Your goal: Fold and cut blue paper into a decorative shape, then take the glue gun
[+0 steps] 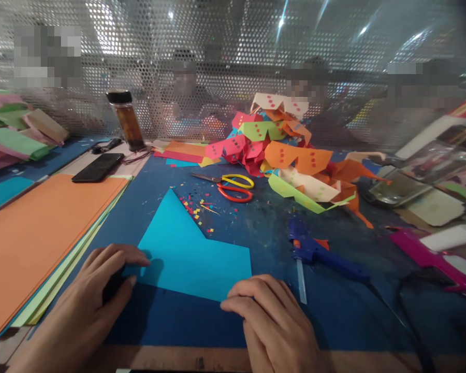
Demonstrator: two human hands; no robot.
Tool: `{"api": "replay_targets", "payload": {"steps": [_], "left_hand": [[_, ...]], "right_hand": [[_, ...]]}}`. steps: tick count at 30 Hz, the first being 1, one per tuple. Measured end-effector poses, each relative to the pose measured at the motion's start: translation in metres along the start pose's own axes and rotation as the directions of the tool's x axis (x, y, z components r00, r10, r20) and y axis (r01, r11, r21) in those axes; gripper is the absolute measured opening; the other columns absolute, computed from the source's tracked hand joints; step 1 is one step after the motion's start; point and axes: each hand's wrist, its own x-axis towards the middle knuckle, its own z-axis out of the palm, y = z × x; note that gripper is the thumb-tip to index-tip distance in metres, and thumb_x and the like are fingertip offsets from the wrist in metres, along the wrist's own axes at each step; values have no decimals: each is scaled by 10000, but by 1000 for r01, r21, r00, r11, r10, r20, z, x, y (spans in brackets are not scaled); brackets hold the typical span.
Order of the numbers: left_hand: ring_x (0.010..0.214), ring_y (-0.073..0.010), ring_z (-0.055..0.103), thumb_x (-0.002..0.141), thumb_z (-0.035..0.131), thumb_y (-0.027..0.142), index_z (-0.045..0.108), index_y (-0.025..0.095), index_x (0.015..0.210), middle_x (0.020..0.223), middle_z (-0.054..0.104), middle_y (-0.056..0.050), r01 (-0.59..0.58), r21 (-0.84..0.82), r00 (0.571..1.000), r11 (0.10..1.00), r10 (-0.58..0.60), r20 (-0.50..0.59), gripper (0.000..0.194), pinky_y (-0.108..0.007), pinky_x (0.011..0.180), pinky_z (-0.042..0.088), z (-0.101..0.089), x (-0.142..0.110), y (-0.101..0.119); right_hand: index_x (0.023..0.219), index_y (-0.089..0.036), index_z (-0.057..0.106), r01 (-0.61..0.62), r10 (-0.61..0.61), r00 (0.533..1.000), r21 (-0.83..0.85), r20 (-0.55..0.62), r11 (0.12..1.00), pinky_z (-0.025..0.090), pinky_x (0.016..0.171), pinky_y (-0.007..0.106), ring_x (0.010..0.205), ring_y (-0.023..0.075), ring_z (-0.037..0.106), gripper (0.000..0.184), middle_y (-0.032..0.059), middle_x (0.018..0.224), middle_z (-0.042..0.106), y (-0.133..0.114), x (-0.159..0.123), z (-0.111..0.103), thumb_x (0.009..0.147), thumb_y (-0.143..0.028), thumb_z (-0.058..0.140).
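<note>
A folded sheet of bright blue paper lies on the blue tabletop in front of me, with a pointed peak at its upper left. At its left corner is my left hand, thumb and fingers apart. Its index fingertip reaches over the paper and casts a shadow on it. My right hand is closed at the lower right corner of the sheet, fingers curled over the edge; its thumb is hidden. Beyond the paper lie scissors with one yellow and one red handle, beside small coloured paper bits.
A blue glue gun with a cord lies at right, near a magenta tool. Paper masks are heaped behind. At left are stacked orange sheets, a black phone and a jar. A perforated metal screen stands behind.
</note>
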Motion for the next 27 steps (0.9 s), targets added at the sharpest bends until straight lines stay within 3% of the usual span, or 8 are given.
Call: {"api": "replay_targets", "payload": {"steps": [5, 17, 21, 25, 27], "left_hand": [[1079, -256, 623, 922, 498, 374, 597, 302, 1112, 1125, 658, -30, 39, -15, 999, 999, -39, -21, 226, -438, 933, 536, -3, -3, -2], [1061, -219, 678, 923, 443, 262, 612, 310, 1115, 1144, 694, -3, -7, -23, 997, 1000, 5, -81, 260, -360, 898, 585, -1, -6, -21], [1143, -197, 643, 956, 462, 288, 608, 305, 1136, 1268, 644, -9, -161, 7, 980, 987, 161, -119, 232, -291, 910, 573, -1, -10, -9], [1117, -159, 651, 962, 528, 318, 607, 301, 1238, 1247, 672, -6, -398, 59, 916, 915, 401, -32, 288, -210, 934, 543, 5, -10, 9], [1077, -145, 663, 961, 554, 351, 610, 312, 1258, 1206, 695, 8, -445, 80, 895, 892, 446, -3, 305, -188, 930, 538, 9, -8, 13]], "right_hand": [[902, -205, 675, -4, 4, 1000, 4, -5, 1000, 430, 737, 325, 814, 184, 577, 353, 28, 874, 681, 1, 1, 1, 865, 31, 415], [892, -212, 670, 28, -28, 999, -10, -20, 1000, 444, 731, 322, 795, 185, 574, 353, 30, 859, 677, 5, -4, 4, 878, 27, 411], [909, -212, 671, 38, -38, 999, -28, -11, 999, 439, 729, 324, 801, 186, 560, 341, 37, 865, 661, 6, -4, 6, 898, 14, 416], [928, -225, 682, 54, -54, 999, -92, -3, 994, 427, 714, 328, 789, 187, 545, 309, 43, 861, 641, 6, -5, 7, 931, -36, 436], [911, -223, 679, 67, -70, 997, -109, -16, 992, 424, 712, 328, 776, 185, 538, 312, 42, 845, 635, 5, -5, 8, 935, -39, 429]]}}
